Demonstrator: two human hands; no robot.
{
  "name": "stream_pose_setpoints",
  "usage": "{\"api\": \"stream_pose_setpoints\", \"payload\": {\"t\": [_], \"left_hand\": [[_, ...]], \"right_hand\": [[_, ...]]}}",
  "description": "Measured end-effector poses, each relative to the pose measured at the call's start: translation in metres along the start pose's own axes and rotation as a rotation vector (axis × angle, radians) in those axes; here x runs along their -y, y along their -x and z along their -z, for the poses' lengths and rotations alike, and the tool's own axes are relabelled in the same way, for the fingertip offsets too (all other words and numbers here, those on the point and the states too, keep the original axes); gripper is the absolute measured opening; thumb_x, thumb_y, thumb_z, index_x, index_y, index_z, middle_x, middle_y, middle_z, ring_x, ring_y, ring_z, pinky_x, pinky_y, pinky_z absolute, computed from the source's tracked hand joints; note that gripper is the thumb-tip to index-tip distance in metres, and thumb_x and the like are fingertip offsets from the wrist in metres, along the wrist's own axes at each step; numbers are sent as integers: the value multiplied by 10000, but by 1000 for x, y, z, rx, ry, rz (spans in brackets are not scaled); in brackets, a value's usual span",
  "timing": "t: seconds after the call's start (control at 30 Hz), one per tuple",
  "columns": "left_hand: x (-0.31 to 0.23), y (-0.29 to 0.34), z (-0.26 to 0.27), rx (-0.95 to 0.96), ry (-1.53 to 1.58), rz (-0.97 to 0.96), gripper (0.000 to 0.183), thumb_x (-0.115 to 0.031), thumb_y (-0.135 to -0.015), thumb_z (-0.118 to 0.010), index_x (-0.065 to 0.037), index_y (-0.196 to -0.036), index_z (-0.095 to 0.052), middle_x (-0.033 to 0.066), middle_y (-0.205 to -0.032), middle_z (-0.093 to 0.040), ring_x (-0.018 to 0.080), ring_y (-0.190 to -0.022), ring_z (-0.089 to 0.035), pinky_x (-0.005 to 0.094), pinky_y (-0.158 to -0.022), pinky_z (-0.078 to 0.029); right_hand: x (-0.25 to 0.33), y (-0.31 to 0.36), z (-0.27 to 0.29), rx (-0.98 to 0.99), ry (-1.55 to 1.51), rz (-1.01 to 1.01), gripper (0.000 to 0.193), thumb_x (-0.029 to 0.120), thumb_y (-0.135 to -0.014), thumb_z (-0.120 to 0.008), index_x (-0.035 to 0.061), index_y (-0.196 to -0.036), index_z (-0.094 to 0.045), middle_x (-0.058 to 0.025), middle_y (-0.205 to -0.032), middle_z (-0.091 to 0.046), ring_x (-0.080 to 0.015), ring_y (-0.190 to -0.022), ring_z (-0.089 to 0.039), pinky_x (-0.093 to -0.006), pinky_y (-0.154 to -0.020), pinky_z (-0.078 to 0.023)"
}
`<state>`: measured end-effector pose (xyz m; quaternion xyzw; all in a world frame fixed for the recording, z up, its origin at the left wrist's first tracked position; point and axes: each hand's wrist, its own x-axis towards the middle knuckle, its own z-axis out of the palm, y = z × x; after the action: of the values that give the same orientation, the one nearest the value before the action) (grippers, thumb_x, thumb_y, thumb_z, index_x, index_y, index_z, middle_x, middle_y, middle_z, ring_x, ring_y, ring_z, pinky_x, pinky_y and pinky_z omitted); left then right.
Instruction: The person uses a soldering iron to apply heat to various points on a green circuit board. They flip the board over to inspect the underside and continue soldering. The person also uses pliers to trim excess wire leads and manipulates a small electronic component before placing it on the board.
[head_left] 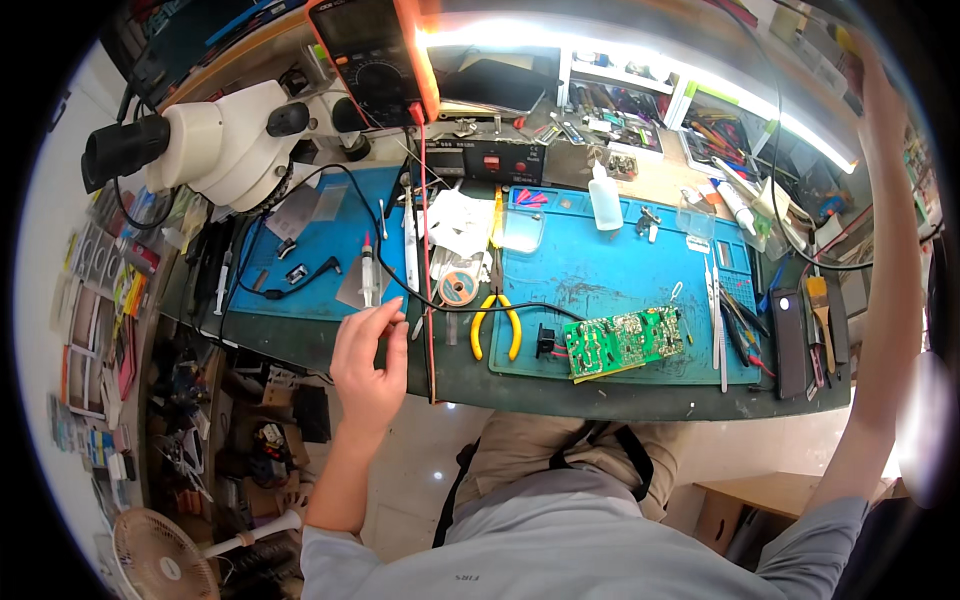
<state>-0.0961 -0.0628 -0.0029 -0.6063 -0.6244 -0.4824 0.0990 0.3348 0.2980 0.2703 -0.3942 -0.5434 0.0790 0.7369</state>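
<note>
Cluttered bench (570, 402), lamp strip lit behind. We've got the green circuit board (628, 343) on the right-hand blue mat (620, 272), right of the yellow-handled pliers (495, 293). Our left hand (368, 350) is loosely curled just beside the syringe (367, 275); can't tell if it's pinching anything. Our right hand (872, 68) is raised far upper right; grip unclear.

My dark workbench (600, 404) carries a left blue mat (330, 235), a larger right blue mat (600, 270), yellow-handled pliers (496, 291) near its front edge, and a long dark case (790, 345) toward its right end
</note>
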Motion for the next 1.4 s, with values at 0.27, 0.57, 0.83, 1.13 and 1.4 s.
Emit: {"api": "stream_pose_setpoints", "payload": {"t": [0.27,0.57,0.83,1.13,1.4], "left_hand": [[-21,-63,-32,424,-17,-120,260,-36,-883,-787,-27,-1137,-733,106,-1045,-740,307,-993,-693,410,-867,-539],[-1,-119,-34,994,-155,-36,360,-82,-823,-835,-31,-1165,-731,83,-1029,-690,250,-997,-672,367,-880,-535],[-5,-128,-14,675,305,408,249,-153,-1045,-660,-2,-1238,-615,92,-1088,-748,150,-899,-732,271,-710,-557],[-45,-89,-26,739,692,446,289,-2,-997,-689,19,-1273,-607,75,-1137,-655,212,-1045,-736,303,-847,-613],[-88,-57,-50,828,685,540,143,45,-983,-684,28,-1115,-629,91,-1081,-664,189,-917,-761,276,-700,-634]], "right_hand": [[-13,110,129,368,52,138,271,245,-1090,-601,47,-1225,-727,-41,-950,-667,-74,-646,-515,-216,-606,-379],[19,248,197,398,116,7,276,182,-1080,-497,-6,-1138,-692,-58,-900,-594,-81,-598,-478,-222,-511,-356],[17,279,206,424,49,-21,310,282,-1061,-581,-6,-1107,-684,-73,-916,-597,-92,-655,-523,-204,-519,-381],[23,310,193,501,-27,-98,288,253,-1059,-611,-26,-1069,-684,-96,-888,-617,-92,-608,-561,-209,-537,-409],[18,352,182,500,-141,-209,247,199,-1032,-643,-37,-1085,-695,-136,-921,-690,-97,-633,-606,-221,-577,-471]]}}
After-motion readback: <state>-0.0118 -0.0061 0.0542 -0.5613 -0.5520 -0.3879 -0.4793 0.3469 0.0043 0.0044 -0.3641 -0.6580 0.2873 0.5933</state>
